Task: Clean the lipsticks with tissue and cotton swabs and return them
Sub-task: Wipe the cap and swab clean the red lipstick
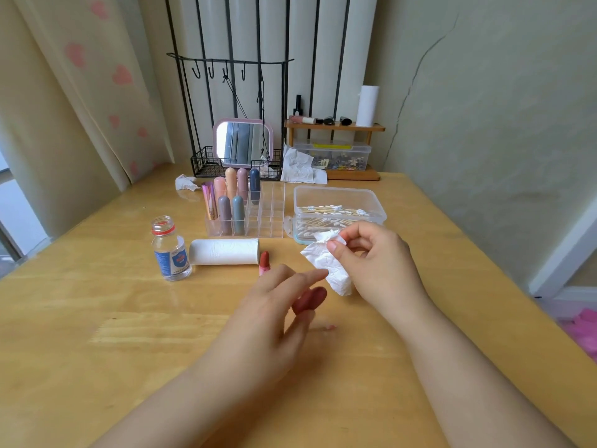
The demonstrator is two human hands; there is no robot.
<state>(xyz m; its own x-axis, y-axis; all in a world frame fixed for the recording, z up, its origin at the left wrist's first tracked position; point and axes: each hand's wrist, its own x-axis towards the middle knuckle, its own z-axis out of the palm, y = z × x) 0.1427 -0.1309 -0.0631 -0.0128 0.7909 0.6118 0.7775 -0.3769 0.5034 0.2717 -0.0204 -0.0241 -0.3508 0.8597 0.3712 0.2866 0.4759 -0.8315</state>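
Observation:
My right hand [371, 257] pinches a crumpled white tissue [329, 266] between thumb and fingers above the table. My left hand [277, 305] is just to its left and holds a reddish-brown lipstick cap [310, 299] between its fingers. An uncapped lipstick [264, 261] with a red bullet and pink base stands upright on the table just beyond my left fingertips. A clear organizer [265, 215] at the back holds several capped lipsticks [231, 195] in its left compartments. A clear box of cotton swabs [336, 210] sits behind my right hand.
A tissue roll [224, 252] lies on its side beside an open clear bottle [169, 250]. Used tissues [185, 182] lie near a wire basket and a pink mirror [243, 142]. A small wooden shelf [336, 127] and storage box stand at the back right.

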